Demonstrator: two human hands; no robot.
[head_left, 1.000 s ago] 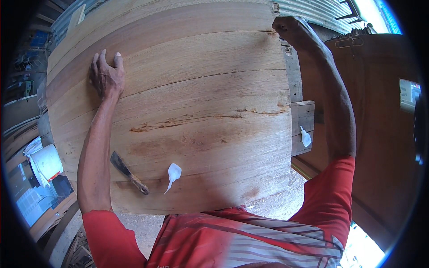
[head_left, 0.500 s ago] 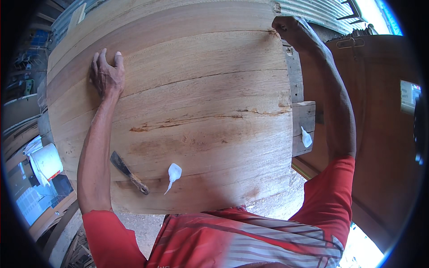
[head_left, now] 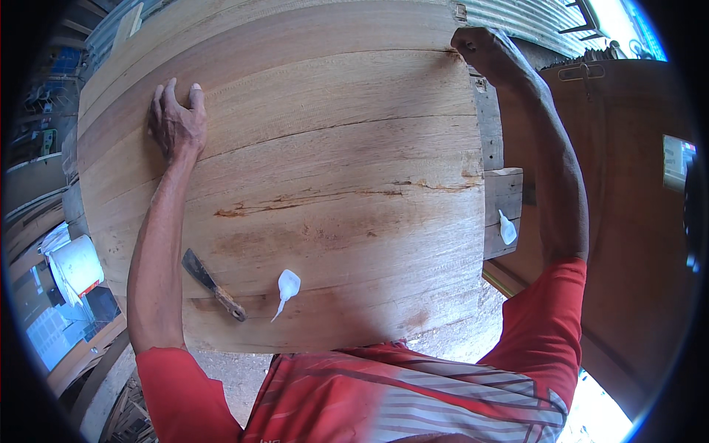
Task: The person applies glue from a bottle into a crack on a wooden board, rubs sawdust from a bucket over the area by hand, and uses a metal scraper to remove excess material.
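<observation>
A broad wooden panel (head_left: 332,148) of joined planks lies before me, with cracks and brown filled streaks along some seams. My left hand (head_left: 178,127) rests on its far left part, fingers apart and nothing held. At the panel's far right edge, my right hand (head_left: 484,50) is closed with the fingers bent down at a dark seam. Whatever it grips, if anything, is hidden. A putty knife (head_left: 213,283) with a worn handle lies on the panel near my left forearm. Right of the knife sits a small white plastic bottle (head_left: 289,283) with a thin nozzle.
Another white nozzle bottle (head_left: 507,228) rests on a wooden block (head_left: 504,193) beside the panel's right edge. A large brown board (head_left: 620,221) stands at the right. To the left is a white bucket (head_left: 76,266). Corrugated metal sheeting (head_left: 524,26) runs behind the far right corner.
</observation>
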